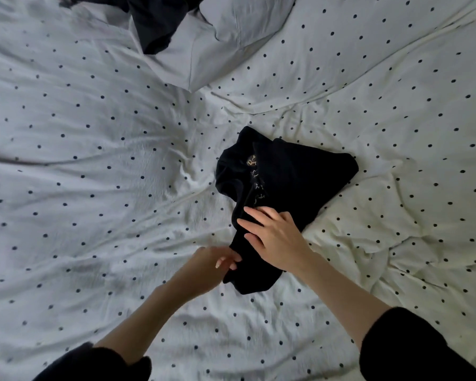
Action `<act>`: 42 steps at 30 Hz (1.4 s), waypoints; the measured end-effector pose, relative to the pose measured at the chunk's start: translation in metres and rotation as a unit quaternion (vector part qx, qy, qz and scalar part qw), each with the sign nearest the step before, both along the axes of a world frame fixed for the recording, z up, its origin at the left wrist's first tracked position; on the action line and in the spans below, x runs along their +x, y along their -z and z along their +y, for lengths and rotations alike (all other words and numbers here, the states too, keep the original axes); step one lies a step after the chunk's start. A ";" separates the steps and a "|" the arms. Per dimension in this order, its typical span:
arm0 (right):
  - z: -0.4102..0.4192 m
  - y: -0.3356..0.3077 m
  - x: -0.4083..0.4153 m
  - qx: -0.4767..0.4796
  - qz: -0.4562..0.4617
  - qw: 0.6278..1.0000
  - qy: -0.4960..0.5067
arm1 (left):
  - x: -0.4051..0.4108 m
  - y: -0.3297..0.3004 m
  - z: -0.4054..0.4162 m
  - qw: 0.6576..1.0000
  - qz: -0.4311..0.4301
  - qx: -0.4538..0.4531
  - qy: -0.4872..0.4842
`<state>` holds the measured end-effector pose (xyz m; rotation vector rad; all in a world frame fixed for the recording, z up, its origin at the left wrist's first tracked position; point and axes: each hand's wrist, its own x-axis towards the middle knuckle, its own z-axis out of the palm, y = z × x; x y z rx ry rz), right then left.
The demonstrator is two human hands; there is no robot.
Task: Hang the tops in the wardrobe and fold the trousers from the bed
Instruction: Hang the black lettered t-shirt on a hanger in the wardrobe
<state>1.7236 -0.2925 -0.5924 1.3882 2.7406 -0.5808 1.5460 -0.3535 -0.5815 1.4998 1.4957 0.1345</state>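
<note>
Cloth like this black garment [286, 182] is soft, light and limp; it will sag wherever I let go. It lies bunched on the polka-dot duvet [94, 160], a little right of centre, pale lettering showing. My right hand [275, 240] rests flat on its near part, grip wide. My left hand [212, 265] pinches the near left edge. Lifting by an edge or hem seems best. Another dark garment [151, 20] lies far off by the pillow [217, 50].

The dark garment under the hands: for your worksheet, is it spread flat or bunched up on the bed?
Bunched up. The dark garment lies in a crumpled heap with overlapping folds; the right hand rests on it and the left hand pinches its near edge.
</note>
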 end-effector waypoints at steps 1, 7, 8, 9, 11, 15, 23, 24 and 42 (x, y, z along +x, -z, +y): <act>0.003 0.006 -0.001 -0.021 -0.044 0.999 -0.010 | -0.004 0.005 0.008 0.998 0.017 0.028 -0.054; 0.010 0.010 0.015 -0.038 -0.136 0.990 0.011 | -0.014 0.024 0.070 0.971 0.086 0.112 -0.193; 0.010 0.009 0.018 -0.044 -0.138 0.989 0.006 | -0.011 0.025 0.080 0.969 0.075 0.110 -0.208; 0.010 0.008 0.020 -0.049 -0.140 0.989 0.007 | -0.007 0.026 0.089 0.968 0.061 0.102 -0.220; 0.010 0.005 0.022 -0.063 -0.143 0.988 0.018 | 0.002 0.028 0.101 0.963 0.030 0.077 -0.257; 0.012 -0.006 0.021 -0.085 -0.114 0.987 0.070 | 0.012 0.018 0.119 0.933 -0.035 0.064 -0.354; 0.043 -0.102 -0.008 -0.046 0.173 0.962 0.205 | -0.012 -0.113 0.117 0.959 -0.165 0.179 -0.143; 0.047 -0.119 -0.015 -0.039 0.181 0.965 0.185 | -0.015 -0.134 0.113 0.960 -0.159 0.198 -0.121; -0.047 -0.408 -0.178 0.022 0.326 0.945 -0.033 | -0.147 -0.404 -0.076 0.876 -0.008 0.384 -0.290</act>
